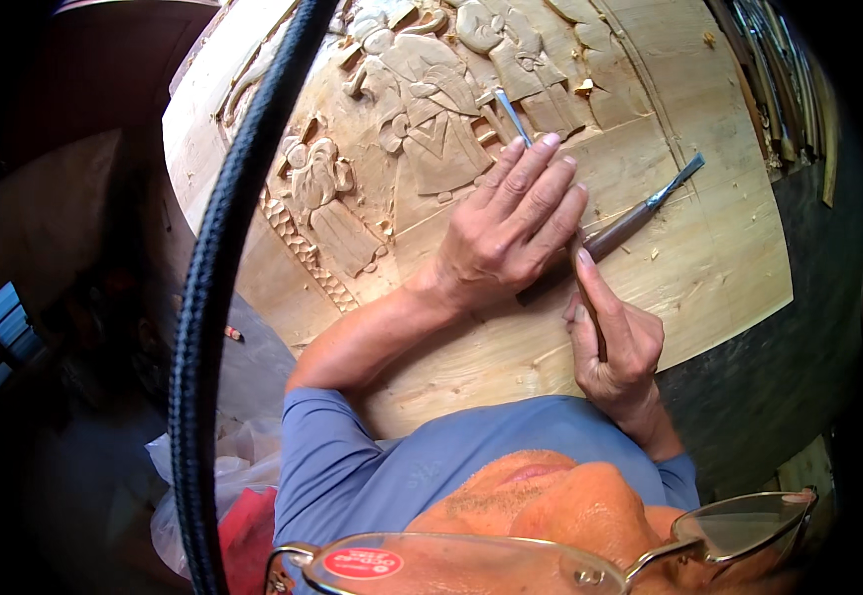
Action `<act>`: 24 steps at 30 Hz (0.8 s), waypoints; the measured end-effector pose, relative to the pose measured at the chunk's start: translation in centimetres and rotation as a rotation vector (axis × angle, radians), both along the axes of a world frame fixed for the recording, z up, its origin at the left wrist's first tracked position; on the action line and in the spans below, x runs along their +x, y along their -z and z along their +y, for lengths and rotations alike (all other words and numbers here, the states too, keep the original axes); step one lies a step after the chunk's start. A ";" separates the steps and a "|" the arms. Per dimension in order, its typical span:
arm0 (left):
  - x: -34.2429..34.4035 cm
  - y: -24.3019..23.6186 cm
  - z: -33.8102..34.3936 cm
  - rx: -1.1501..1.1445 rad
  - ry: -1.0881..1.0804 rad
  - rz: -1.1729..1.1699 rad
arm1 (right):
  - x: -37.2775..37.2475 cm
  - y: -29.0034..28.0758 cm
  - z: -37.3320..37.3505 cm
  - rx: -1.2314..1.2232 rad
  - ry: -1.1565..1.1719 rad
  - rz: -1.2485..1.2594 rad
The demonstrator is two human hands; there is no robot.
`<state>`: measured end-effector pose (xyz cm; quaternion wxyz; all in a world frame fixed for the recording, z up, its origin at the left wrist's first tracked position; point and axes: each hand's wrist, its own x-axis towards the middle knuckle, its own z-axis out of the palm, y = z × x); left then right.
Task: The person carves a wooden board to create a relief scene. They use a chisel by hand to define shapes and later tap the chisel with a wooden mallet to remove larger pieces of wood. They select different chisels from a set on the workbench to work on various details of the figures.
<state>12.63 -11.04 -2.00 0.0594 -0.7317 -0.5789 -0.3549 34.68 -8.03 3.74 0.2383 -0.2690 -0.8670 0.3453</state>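
Note:
My left hand (516, 218) lies palm down over the shank of a narrow carving chisel, its fingers close together and pressed on the tool. The chisel's steel blade (513, 114) sticks out past my fingertips and meets the relief beside a carved figure's lower edge. My right hand (622, 347) is closed round the brown wooden handle (588, 307) of the same chisel, thumb and index finger along it. Under both hands is a pale carved wooden panel (739, 258) with robed figures in relief. A second, wider chisel (625, 226) rests on the panel beside my left hand.
Several long carving tools (784, 79) lie in a row at the far right. Wood chips (585, 87) are scattered over the relief. A dark braided cable (228, 248) crosses the view on the left. Clear plastic bags (243, 456) and red material sit at lower left.

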 end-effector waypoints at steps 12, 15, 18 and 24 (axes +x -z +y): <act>0.3 -0.4 -0.5 0.015 -0.010 -0.013 | 0.4 -1.6 -0.3 -0.015 -0.032 -0.053; 0.3 -0.2 -0.5 0.014 -0.004 -0.019 | 0.3 -1.5 -0.4 -0.020 -0.029 -0.042; 0.3 -0.4 -0.4 0.012 -0.001 -0.022 | 0.2 -1.2 -0.4 -0.019 -0.026 -0.023; 0.3 -0.2 -0.5 -0.017 -0.001 0.004 | 0.4 0.1 -0.6 -0.024 -0.025 -0.004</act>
